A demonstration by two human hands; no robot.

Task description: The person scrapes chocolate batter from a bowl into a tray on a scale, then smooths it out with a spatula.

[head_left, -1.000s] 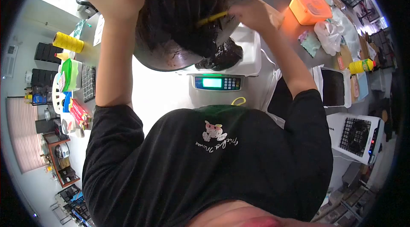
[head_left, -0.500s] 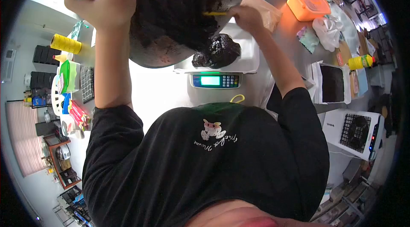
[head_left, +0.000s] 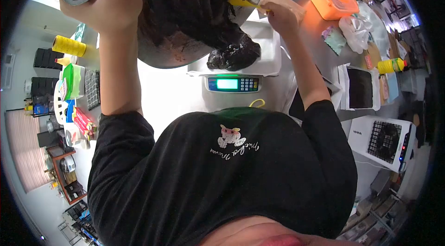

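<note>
A large metal bowl (head_left: pixel 157 53) is tilted at the top, coated with thick dark batter (head_left: pixel 194 9). My left hand (head_left: pixel 109 7) grips the bowl's side near its round base. My right hand (head_left: pixel 280 16) is closed on the handle of a yellow spatula (head_left: pixel 243 2), whose blade meets the batter at the bowl's right side. Batter hangs over the rim onto a dark glossy mound (head_left: pixel 234 56) in a white lined tray (head_left: pixel 271 63). Under the tray sits a digital scale (head_left: pixel 233 84) with a lit green display.
An orange container (head_left: pixel 334 3), a white plastic bag (head_left: pixel 354 33) and a yellow bottle (head_left: pixel 390 66) stand at the right. A lined tray of dark batter (head_left: pixel 360 89) is nearer. At the left are a yellow roll (head_left: pixel 69 46) and a green-lidded box (head_left: pixel 73 81).
The yellow spatula and my right hand have shifted slightly, with more of the blade showing. More batter now slides over the bowl's rim onto the mound. The bowl and my left hand moved slightly left.
</note>
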